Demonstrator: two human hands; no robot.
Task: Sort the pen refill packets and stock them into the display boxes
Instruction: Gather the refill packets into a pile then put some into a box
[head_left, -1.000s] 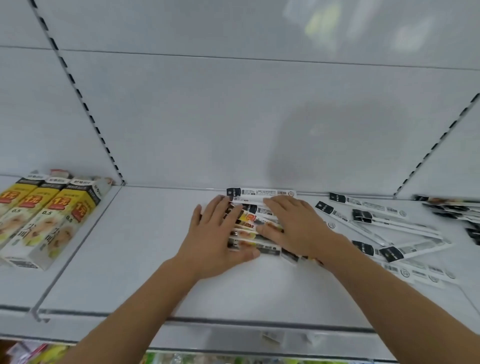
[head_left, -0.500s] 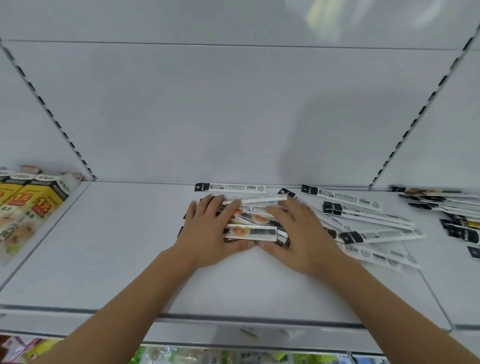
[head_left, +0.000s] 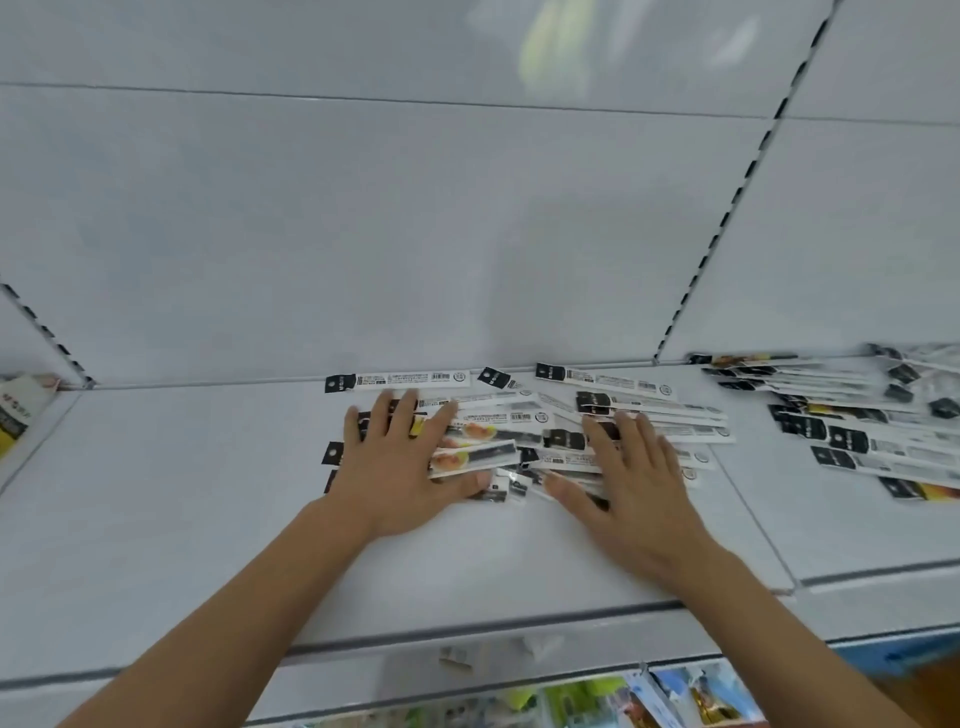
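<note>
While flat, both hands' fingers cover the packets.

Your left hand lies flat on left part of packet pile mid-shelf; your right hand on right part. Second pile farther right. Display box at far left.

The print and barcodes on the pen refill packets and the lettering on the display box are too blurred to read.
</note>
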